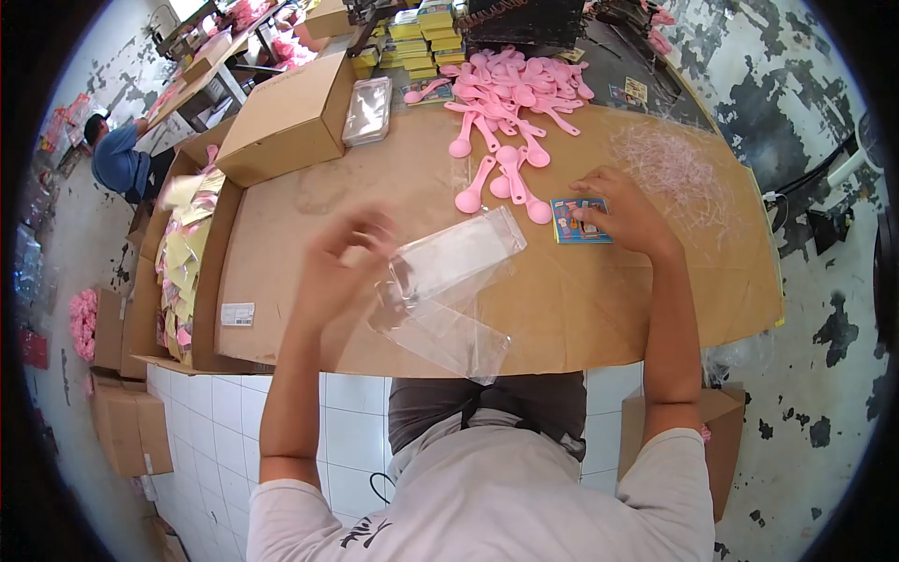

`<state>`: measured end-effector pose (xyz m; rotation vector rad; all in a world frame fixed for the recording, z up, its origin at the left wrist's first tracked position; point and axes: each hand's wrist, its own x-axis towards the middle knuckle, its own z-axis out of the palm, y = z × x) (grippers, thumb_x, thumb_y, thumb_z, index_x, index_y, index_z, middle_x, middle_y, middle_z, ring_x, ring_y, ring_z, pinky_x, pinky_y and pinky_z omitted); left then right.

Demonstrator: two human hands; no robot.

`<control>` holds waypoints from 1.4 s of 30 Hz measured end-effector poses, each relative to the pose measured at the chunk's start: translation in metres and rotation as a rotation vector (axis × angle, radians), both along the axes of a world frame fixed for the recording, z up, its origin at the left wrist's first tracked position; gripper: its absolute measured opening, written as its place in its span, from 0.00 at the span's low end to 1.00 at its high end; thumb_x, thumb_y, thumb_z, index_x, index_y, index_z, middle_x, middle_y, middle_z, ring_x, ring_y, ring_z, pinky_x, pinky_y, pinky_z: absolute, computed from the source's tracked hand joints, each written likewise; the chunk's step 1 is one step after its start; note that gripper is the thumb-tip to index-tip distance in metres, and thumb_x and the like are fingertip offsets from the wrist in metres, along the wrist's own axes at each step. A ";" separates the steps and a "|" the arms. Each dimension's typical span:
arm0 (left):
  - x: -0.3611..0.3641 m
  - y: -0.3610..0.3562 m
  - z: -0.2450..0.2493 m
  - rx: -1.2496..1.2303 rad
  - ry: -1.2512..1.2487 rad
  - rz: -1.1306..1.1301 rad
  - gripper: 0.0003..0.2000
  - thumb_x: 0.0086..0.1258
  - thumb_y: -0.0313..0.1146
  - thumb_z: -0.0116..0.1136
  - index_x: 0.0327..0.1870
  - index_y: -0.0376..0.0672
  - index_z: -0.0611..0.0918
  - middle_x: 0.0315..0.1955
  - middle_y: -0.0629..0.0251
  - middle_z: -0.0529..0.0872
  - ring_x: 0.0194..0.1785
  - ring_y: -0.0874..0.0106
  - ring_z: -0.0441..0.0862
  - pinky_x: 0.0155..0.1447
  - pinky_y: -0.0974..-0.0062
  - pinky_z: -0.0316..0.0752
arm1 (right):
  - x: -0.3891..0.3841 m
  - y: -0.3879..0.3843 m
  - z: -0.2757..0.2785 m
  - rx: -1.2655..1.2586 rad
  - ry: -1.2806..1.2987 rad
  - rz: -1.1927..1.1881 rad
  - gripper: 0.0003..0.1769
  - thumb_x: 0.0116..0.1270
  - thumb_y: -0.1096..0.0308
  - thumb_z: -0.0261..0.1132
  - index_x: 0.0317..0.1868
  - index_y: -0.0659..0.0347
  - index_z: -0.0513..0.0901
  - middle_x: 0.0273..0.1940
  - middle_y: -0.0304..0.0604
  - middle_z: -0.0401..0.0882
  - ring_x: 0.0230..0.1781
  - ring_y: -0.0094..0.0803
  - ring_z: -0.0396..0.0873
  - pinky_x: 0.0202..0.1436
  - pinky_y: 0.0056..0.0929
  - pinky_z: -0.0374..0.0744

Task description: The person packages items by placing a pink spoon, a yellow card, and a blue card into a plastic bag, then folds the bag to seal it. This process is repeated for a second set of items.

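My left hand (351,245) is smeared by motion over the table, just left of the clear plastic bags (459,255). How its fingers are set is hard to make out. The bags lie loosely overlapped, some reaching the table's front edge. My right hand (626,214) rests at a small stack of blue printed cards (569,230), thumb touching the top card and the other fingers apart from it. Just beyond the cards, several pink measuring spoons (510,178) lie loose in front of a larger pile of spoons (515,80).
An open carton (211,272) filled with packed yellow-and-pink packets stands left, beside a closed cardboard box (286,122). Bundled clear bags (368,110) and yellow card stacks (421,42) sit at the back. Clear plastic strips (679,178) lie right. A person (122,159) is at the far left.
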<state>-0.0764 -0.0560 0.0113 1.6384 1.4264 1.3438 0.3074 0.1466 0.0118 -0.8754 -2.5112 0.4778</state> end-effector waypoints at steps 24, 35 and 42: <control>0.069 0.057 0.011 -0.344 -0.239 -0.367 0.16 0.73 0.24 0.68 0.59 0.36 0.80 0.40 0.65 0.91 0.43 0.77 0.86 0.53 0.77 0.79 | -0.004 -0.001 -0.001 -0.194 0.239 -0.117 0.12 0.67 0.73 0.72 0.48 0.66 0.83 0.44 0.46 0.83 0.47 0.41 0.83 0.52 0.38 0.80; 0.053 0.079 -0.001 -0.406 -0.336 -0.263 0.09 0.80 0.34 0.62 0.55 0.42 0.82 0.35 0.73 0.90 0.31 0.87 0.79 0.35 0.85 0.73 | -0.006 -0.005 0.008 -0.144 0.306 -0.226 0.11 0.71 0.71 0.69 0.50 0.67 0.87 0.43 0.45 0.84 0.44 0.35 0.83 0.51 0.32 0.80; 0.041 0.073 -0.002 -0.488 -0.279 -0.392 0.09 0.80 0.36 0.62 0.52 0.41 0.81 0.28 0.77 0.84 0.27 0.87 0.71 0.32 0.84 0.68 | -0.011 -0.011 0.011 -0.183 0.260 -0.204 0.11 0.72 0.70 0.69 0.50 0.68 0.86 0.45 0.45 0.84 0.45 0.35 0.84 0.52 0.33 0.80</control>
